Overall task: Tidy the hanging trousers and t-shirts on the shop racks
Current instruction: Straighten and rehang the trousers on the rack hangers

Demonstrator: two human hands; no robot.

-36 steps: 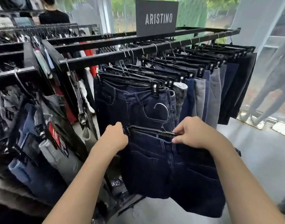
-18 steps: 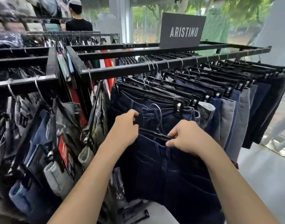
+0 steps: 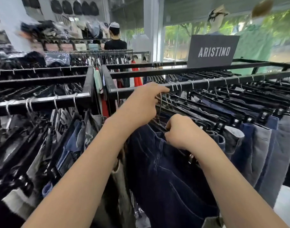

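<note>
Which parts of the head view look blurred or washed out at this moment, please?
Head view: motion blur smears the left rack's clothes and the back shelves; the sign and the dark jeans are fairly sharp; daylight through the window looks hazy and soft.

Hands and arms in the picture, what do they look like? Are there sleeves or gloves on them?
The left hand and right hand are bare: no gloves, and no rings or watch that I can see. The left forearm and right forearm are bare too, with no sleeve showing down to the picture's edge.
</note>
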